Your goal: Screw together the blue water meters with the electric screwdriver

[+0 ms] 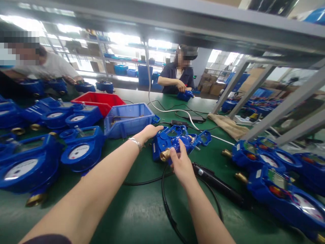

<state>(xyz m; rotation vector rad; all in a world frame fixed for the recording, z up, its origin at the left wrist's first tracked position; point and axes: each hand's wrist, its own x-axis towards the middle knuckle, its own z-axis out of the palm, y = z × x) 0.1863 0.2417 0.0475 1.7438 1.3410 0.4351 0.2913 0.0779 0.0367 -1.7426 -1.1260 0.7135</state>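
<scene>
1. Nearest us, our two forearms reach forward over the green tabletop, and a black cable loops across it between them.
2. Beside our right wrist lies a black cylindrical tool, slanting away from the hand toward the right.
3. Our right hand pinches the blue water meter by its pipe body, index finger stretched along the top and thumb near the brass fitting.
4. Our left hand, with a silver bracelet at the wrist, touches the meter's far left side; its fingers are mostly hidden, so we cannot tell how firmly they close.
5. The meter lies on the tabletop in front of us, a ring-shaped blue lid just beside its right end.
6. To our right sit open-topped water meters with wires showing; to our left stand more dial-faced meters.
7. Beyond the left hand we see a light-blue bin, with a red bin behind it; a beige cloth lies off to the right.
8. Across the table, a co-worker in a dark jacket holds another blue meter, and a co-worker in white leans in at left.
9. Farthest off, we see storage shelves.
</scene>
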